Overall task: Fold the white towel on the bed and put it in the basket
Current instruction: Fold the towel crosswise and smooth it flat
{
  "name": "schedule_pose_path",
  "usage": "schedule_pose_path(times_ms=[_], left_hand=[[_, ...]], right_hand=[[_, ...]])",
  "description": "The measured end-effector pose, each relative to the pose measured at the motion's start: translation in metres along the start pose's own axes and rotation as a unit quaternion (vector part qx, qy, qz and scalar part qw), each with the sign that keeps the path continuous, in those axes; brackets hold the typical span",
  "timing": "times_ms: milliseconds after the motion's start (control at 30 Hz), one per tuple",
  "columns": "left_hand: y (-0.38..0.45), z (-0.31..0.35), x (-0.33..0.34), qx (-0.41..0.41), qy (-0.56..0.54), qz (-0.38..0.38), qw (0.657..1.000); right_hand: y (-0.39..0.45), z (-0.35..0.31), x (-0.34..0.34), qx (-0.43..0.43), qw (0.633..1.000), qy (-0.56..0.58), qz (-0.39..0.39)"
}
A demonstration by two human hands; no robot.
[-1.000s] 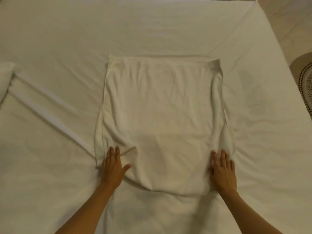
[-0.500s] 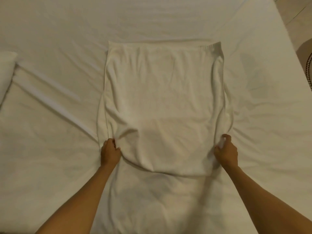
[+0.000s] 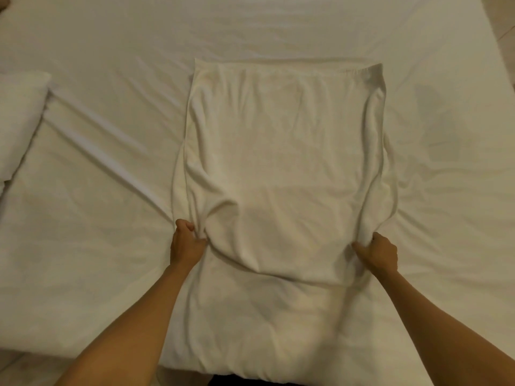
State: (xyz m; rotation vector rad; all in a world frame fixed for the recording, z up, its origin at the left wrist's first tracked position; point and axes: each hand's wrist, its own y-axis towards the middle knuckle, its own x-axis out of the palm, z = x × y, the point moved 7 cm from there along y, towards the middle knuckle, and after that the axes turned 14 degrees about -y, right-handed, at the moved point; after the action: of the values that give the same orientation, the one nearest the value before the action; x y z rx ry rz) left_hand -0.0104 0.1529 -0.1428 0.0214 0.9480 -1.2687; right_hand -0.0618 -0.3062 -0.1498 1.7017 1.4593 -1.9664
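Note:
The white towel [image 3: 284, 162] lies folded in a tall rectangle in the middle of the bed [image 3: 83, 246], its far edge straight and its near edge sagging in a curve. My left hand [image 3: 185, 243] is closed on the towel's near left corner, bunching the cloth. At the near right corner my right hand [image 3: 377, 250] pinches the towel in the same way. Both corners are raised slightly off the sheet. No basket is in view.
A white pillow [image 3: 19, 121] lies at the left edge of the bed. The sheet has long diagonal creases left of the towel. The bed's near edge runs along the bottom, with floor [image 3: 25, 369] at the bottom left and tiled floor [image 3: 501, 20] at the top right.
One second ago both hands lay flat and open on the towel's near corners. They have since closed on the corners and gathered the cloth, lifting the near edge a little.

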Motion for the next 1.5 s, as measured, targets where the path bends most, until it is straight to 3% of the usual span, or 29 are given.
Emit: schedule_pose_path(times_ms=[67,167,400,533,667,800,1067,1267,1500], left_hand=[[0.005,-0.003,-0.001,-0.041,-0.051,-0.010,0.998],[0.014,-0.004,-0.005,-0.085,-0.065,-0.016,0.994],[0.009,0.013,-0.008,0.036,-0.008,0.014,0.999],[0.000,0.017,-0.009,0.042,-0.032,0.041,0.998],[0.000,0.019,-0.023,0.053,-0.033,0.046,0.997],[0.006,0.006,-0.031,0.010,-0.031,-0.047,0.998],[0.002,0.016,-0.050,-0.139,-0.180,-0.226,0.947],[0.005,0.000,-0.067,-0.169,-0.277,-0.150,0.934],[0.015,-0.020,-0.091,-0.126,-0.196,-0.048,0.971]], right_hand=[[-0.003,-0.001,0.006,-0.017,0.999,0.033,0.007],[-0.002,0.005,0.002,0.033,0.994,0.107,0.018],[-0.002,-0.005,0.009,-0.035,0.998,0.036,-0.034],[-0.009,-0.005,0.012,-0.038,0.998,-0.029,-0.039],[-0.007,0.011,0.013,-0.034,0.991,-0.036,-0.124],[-0.004,0.025,0.008,-0.058,0.970,-0.004,-0.236],[-0.008,0.048,-0.028,-0.022,0.954,0.109,-0.279],[-0.003,0.079,-0.037,0.009,0.977,0.129,-0.170],[-0.002,0.098,-0.042,0.053,0.986,0.100,-0.125]])
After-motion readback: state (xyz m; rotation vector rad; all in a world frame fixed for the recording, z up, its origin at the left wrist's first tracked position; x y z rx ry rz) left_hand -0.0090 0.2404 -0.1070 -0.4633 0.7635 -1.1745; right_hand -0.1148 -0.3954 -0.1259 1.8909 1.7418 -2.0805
